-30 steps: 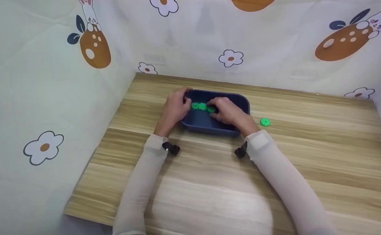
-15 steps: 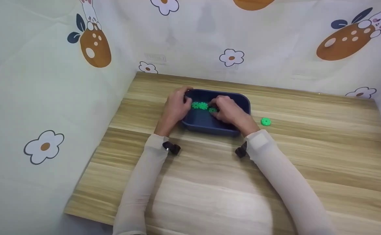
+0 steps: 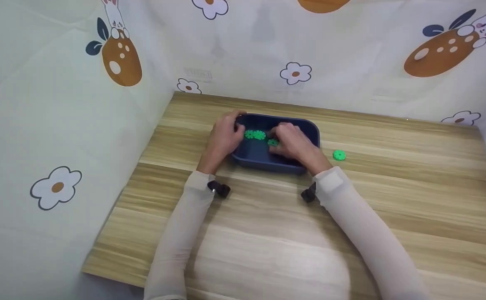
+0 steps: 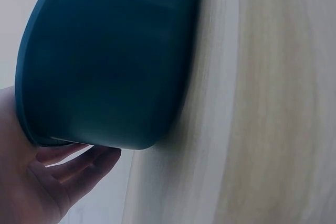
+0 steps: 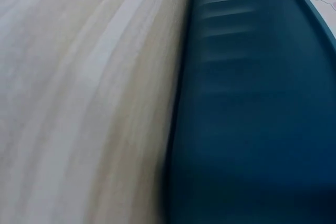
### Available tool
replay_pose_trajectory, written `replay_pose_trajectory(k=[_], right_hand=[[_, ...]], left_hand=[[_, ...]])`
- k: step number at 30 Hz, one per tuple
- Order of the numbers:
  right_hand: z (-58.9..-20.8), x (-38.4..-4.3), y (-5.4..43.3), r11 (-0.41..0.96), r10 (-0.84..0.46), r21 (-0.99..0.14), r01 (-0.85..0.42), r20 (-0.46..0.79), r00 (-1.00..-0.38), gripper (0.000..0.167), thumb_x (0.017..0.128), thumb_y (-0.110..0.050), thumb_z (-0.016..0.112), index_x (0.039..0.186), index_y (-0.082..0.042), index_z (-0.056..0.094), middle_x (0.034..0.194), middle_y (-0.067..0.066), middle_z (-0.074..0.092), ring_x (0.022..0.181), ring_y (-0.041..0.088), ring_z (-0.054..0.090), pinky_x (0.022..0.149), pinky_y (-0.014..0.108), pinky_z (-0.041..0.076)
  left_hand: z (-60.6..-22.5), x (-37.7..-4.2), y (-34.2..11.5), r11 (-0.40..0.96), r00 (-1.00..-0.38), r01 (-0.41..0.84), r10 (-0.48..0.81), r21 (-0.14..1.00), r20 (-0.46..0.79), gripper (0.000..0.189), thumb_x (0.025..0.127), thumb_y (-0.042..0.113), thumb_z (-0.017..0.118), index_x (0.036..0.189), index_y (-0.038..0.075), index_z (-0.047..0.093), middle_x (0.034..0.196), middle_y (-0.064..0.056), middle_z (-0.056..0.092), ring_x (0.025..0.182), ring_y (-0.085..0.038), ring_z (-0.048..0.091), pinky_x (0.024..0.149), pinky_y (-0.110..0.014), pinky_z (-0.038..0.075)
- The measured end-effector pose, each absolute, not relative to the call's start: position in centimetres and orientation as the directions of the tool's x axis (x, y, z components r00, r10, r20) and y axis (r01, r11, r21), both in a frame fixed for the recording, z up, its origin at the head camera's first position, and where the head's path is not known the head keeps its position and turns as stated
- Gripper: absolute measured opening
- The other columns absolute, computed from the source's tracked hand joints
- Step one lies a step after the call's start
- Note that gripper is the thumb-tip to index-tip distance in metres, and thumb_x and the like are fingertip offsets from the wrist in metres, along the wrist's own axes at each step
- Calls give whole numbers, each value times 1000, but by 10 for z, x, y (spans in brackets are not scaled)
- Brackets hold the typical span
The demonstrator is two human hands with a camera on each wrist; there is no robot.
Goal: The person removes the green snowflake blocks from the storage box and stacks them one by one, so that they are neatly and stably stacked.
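Blue bin (image 3: pixel 264 166): stands upright on the wood-grain bench (image 3: pixel 243 233), long side toward the person, between the two hands.
Left hand (image 3: pixel 223 136): grasping the bin's left end, thumb over the inside and fingers around the outside; the left wrist view shows fingertips against the outer wall, below the rim.
Right hand (image 3: pixel 294 142): reaches over the near rim into the right half of the bin, fingers bent, pinching one green disc.
Pinched green disc (image 3: pixel 272 142): a small notched piece between the right thumb and fingertips, inside the bin near its middle; whether it touches the floor I cannot tell.
Left pair of green discs (image 3: pixel 254 135): lie in the bin between the hands, just beside the left thumb and a little apart from the right fingertips; the two touch or overlap, too small to tell if interlocked.
Loose green disc (image 3: pixel 339 155): flat on the bench outside the bin, to the right of the right hand and near the wrist.
Sleeves (image 3: pixel 182 233): pale, with a black wrist camera (image 3: pixel 219 189) at each cuff.
Backdrop (image 3: pixel 243 46): pale cloth behind and left of the bench, printed with white flowers, orange fruit and rabbits.
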State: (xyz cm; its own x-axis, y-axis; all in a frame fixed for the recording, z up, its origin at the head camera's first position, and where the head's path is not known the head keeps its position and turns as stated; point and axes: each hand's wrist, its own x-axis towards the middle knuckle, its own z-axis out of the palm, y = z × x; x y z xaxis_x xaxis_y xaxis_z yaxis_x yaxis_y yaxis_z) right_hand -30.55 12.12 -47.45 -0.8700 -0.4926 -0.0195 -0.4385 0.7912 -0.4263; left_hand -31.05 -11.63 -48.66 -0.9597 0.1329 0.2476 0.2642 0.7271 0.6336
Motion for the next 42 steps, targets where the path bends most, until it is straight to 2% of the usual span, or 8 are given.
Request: replay_pose_trajectory(k=[7,18,29,33,38,42], right_hand=[[-470,-304,124,750,-499,-482,-453,38,-866,37,91,-20,79,123,-1,79,117,16,75,104,29,66,93,49,59],[-459,-291,136,694,-525,-485,-532,165,-835,31,89,-21,78,114,-3,82,108,13,76,95,26,68,85,44,59],[-453,-278,153,676,-516,-471,-567,247,-820,30,92,-20,76,116,-3,79,111,14,72,96,31,69,84,44,59],[-454,-273,161,641,-498,-506,-577,298,-814,29,93,-17,76,118,-1,76,112,14,71,96,33,71,85,44,61],[-459,-267,167,601,-463,-558,-572,341,-818,29,94,-17,77,119,-2,76,114,14,71,98,29,72,87,45,63],[-462,-264,170,575,-458,-568,-588,373,-807,28,94,-12,78,120,0,76,117,16,72,99,29,73,88,48,64]], left_hand=[[-486,-310,-117,725,-963,254,129,640,237,41,102,12,62,142,16,69,139,-13,71,121,-23,66,106,-45,55],[-484,-309,-117,738,-964,250,128,627,234,41,102,13,62,142,17,68,141,-13,70,129,-25,65,110,-46,54],[-486,-310,-117,733,-966,244,126,635,225,41,102,13,62,142,18,68,141,-12,69,128,-24,64,110,-46,54],[-486,-310,-117,735,-968,237,121,635,221,41,102,13,62,142,18,68,142,-12,69,128,-24,64,110,-46,54],[-488,-311,-117,736,-964,249,127,630,233,41,102,12,62,142,18,69,141,-12,70,129,-24,65,111,-46,54],[-488,-311,-117,735,-962,256,132,628,238,41,101,11,62,141,17,69,138,-11,71,122,-23,65,108,-44,54]])
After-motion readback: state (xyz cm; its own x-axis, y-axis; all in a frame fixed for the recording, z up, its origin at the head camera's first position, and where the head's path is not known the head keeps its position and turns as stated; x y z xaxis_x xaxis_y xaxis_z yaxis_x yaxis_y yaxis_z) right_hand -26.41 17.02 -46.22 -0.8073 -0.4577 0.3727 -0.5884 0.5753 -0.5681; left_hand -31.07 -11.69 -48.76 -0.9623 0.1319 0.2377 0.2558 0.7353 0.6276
